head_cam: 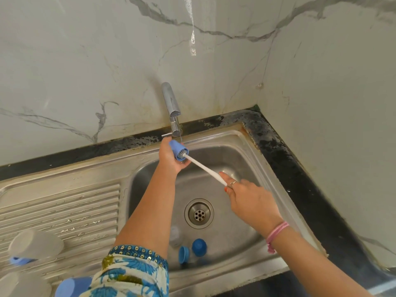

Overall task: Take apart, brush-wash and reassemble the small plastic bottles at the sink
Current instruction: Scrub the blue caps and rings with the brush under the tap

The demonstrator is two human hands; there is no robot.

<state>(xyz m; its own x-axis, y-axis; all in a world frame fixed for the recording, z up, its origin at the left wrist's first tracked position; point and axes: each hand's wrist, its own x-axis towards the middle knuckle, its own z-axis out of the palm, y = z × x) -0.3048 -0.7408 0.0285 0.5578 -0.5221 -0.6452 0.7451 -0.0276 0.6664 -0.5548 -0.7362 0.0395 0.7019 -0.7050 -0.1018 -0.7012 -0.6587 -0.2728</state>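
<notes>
My left hand [171,159] grips a small blue plastic cup-shaped bottle part [177,149] under the tap [171,108], its mouth turned to the right. A white bottle brush [205,169] has its bristle head inside that blue part. My right hand [248,200] holds the brush's handle end above the basin. In the steel sink [242,151], near the front wall, lie two blue caps [199,247] [183,254] and a clear bottle body [176,235].
On the ribbed draining board [64,213] at the left lie a translucent bottle with a blue cap [34,246], another translucent piece [19,285] and a blue cup [71,287]. The drain [199,213] sits mid-basin. Marble walls close in behind and on the right.
</notes>
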